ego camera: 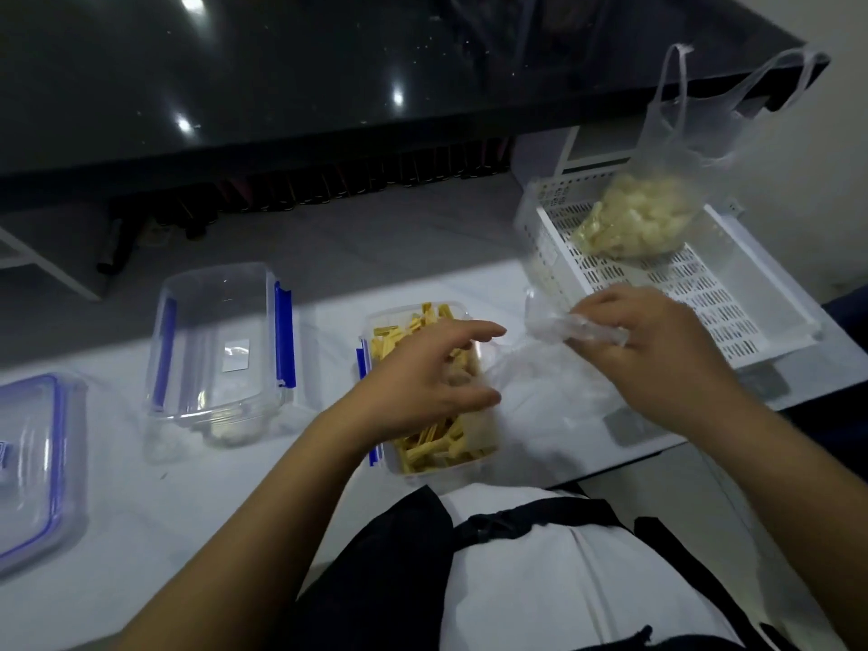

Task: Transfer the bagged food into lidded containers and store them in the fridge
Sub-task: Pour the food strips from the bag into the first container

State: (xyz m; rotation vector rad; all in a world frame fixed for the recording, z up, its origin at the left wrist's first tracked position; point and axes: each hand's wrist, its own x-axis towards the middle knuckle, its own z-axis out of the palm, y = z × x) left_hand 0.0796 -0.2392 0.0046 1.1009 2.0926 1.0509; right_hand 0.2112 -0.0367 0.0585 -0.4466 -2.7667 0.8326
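Observation:
A clear container with blue clips holds yellow food strips at the table's front. My left hand hovers over it, fingers spread and empty. My right hand pinches an empty, crumpled clear plastic bag just right of the container. A second bag of pale food pieces lies in a white slotted basket at the right, its handles standing up. A lidded container with blue clips sits to the left, with some pale food showing at its near end.
A separate lid or container with blue trim lies at the far left edge. A dark glossy counter rises behind the white table. My torso with black straps is close to the table's front edge.

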